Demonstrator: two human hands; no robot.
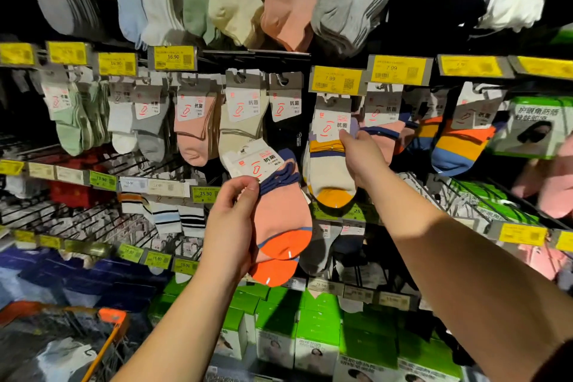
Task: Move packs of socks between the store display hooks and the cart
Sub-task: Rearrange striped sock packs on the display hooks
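**While held off the rack: two sock packs before a crowded hook wall**

Where the left hand (231, 220) closes thumb and fingers around a pink pack of socks (279, 211), held clear of the display and in front of it. Long axis of pack near vertical, tilted slightly; white header card up and to the left, orange toes down. Navy cuff just beside the thumb tip.

Right hand (361, 155) reaching further in, fingers curled round the edge of a cream-and-yellow pack of socks (330, 164), thumb near its label. Pack upright, header card at top under a yellow price tag (336, 79), yellow toe at bottom; whether the card sits on a hook cannot be told.

Little free room: the two packs almost touching, side by side. Left of them, hanging packs in green, grey, pink and cream, close together; a black pack (285, 115) directly behind the pink one. Right of them, striped orange-and-blue packs (459, 143), then a green-edged packet showing a masked face. Above, a row of larger socks overhanging. Black wire hooks projecting toward the camera at several levels.

Below, green boxes (276, 313) stacked along the lowest shelf. At lower left, an orange-framed cart (113, 319) with a few pale packets inside, well apart from both hands. Dim store aisle, display lit from the front.
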